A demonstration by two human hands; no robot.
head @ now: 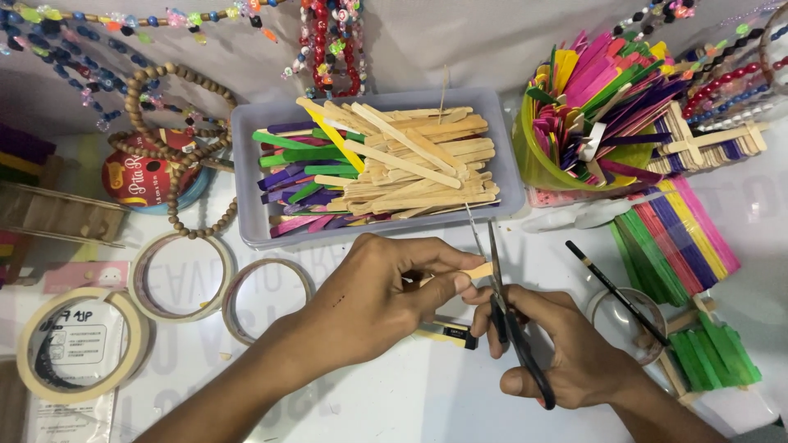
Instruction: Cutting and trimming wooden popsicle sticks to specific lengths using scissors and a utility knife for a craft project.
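Observation:
My left hand (pixel 373 295) pinches a plain wooden craft stick (pixel 478 270) between thumb and fingers, just in front of the grey tray. My right hand (pixel 566 349) grips black-handled scissors (pixel 502 316), whose blades point away from me and stand open around the stick's free end. Both hands meet over the white table, below the tray's front rim. Most of the stick is hidden inside my left fingers.
A grey tray (pixel 246 156) holds plain and coloured sticks. A green cup (pixel 533 164) of coloured sticks stands right, with stick panels (pixel 677 238), a black pencil (pixel 616 293) and a glue bottle (pixel 587 215). Tape rolls (pixel 70 332) lie left. Bead strings (pixel 172 139) hang behind.

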